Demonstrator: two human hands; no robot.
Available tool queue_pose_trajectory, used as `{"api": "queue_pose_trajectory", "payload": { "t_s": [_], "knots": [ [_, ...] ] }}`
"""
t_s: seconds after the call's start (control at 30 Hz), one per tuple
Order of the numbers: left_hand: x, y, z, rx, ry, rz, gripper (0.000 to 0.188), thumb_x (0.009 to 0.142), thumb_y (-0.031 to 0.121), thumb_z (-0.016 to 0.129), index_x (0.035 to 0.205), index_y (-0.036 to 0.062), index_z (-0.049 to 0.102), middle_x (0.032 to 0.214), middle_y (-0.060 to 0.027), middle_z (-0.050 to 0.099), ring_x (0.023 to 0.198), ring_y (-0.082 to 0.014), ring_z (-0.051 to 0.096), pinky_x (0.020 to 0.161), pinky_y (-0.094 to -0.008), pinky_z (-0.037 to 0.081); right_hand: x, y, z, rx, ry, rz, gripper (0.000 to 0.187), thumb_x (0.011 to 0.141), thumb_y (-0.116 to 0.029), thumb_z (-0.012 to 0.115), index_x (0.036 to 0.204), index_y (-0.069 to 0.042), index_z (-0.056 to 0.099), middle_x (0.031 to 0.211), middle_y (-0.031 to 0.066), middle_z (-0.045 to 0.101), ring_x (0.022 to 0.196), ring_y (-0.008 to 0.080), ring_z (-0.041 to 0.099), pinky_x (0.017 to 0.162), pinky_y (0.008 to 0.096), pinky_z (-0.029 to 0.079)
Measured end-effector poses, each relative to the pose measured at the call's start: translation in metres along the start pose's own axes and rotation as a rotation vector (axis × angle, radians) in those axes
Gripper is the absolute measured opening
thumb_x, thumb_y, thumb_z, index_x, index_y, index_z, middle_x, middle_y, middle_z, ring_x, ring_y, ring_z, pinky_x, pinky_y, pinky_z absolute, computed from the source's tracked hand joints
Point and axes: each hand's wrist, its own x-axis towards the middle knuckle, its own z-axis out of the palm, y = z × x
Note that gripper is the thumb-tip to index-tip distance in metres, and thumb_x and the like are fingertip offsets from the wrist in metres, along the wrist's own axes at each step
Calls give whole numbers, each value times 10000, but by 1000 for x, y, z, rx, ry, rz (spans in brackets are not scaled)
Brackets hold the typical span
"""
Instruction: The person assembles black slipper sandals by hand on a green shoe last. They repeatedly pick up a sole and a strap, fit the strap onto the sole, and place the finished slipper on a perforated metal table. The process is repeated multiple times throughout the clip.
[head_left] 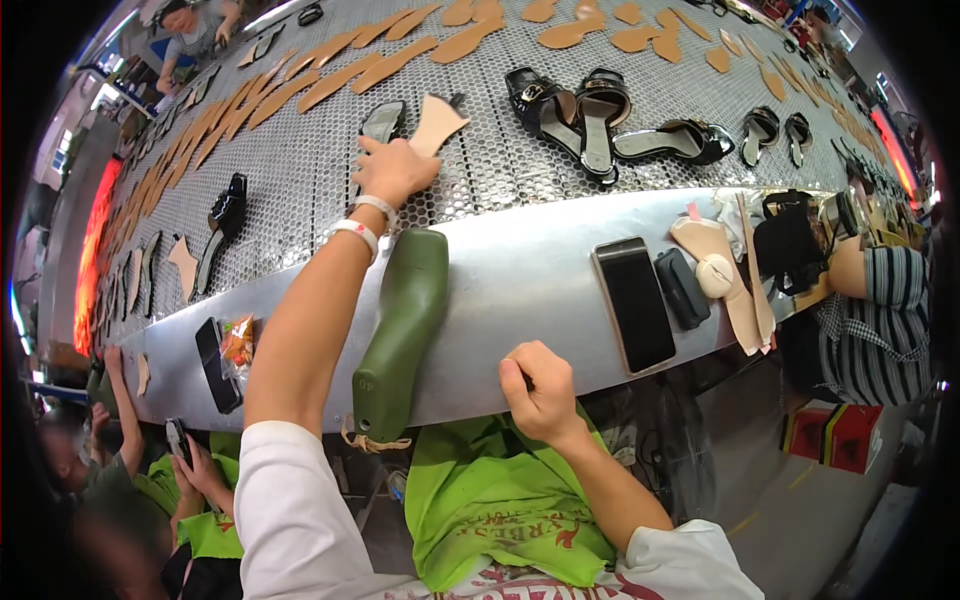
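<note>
My left hand (397, 172) reaches over the metal mesh belt, its fingers bent down onto a black shoe piece (385, 120) that it partly covers. Against the thumb side of that hand lies a beige flat piece (438, 125); whether my fingers grip either is hidden. Below my left wrist a green shoe last (405, 310) lies lengthwise across the metal ledge, a cord at its near end. My right hand (540, 390) is closed in a fist by the ledge's front edge, with nothing visible in it.
Black sandals (590, 115) and many tan insoles (390, 65) lie on the mesh belt (480, 170). Along the ledge (520, 270) are a phone (635, 305), a dark case (682, 288), beige pieces (715, 265), another phone (218, 365) and a snack packet (238, 343). Other people sit nearby on both sides.
</note>
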Motion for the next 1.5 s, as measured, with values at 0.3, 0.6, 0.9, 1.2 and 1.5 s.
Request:
{"api": "queue_pose_trajectory", "payload": {
  "t_s": [0.3,0.6,0.9,1.2,1.5],
  "knots": [
    [-49,-54,-86,-1030,-114,298,312,762,64,726,1034,-21,600,895,-106,667,817,-171,670,695,-279,559,1,-4,6,81,-18,128,183,898,-100,599,744,-8,565,671,73,557,626,219,530,564,357,411],
    [-238,-62,-128,-1047,-278,630,348,790,78,751,1089,-51,627,1004,-102,679,885,-167,653,811,-299,521,33,-66,-1,1285,-171,630,353,997,-275,529,1197,16,516,1066,131,650,855,201,676,764,335,564],
    [-302,-114,-104,-496,216,435,338,747,86,674,1024,-69,559,922,-219,627,868,-300,646,750,-366,507,-20,-50,-20,949,-182,614,505,871,-50,635,1322,12,416,1217,172,557,1073,271,610,913,423,518],
    [-337,-109,-64,-757,73,254,338,666,198,816,790,19,557,660,-124,625,555,-242,628,535,-324,473,-26,-60,15,1297,-66,797,546,986,-320,524,1408,-56,299,1331,147,480,1196,291,522,1007,470,438],
    [-382,-149,-19,-1202,-431,310,395,750,154,774,1059,-22,602,1027,-132,699,849,-203,675,744,-320,512,-61,-70,14,1086,-246,946,564,826,-363,678,1234,-9,513,1100,121,601,945,193,624,746,330,539]
  ]
}}
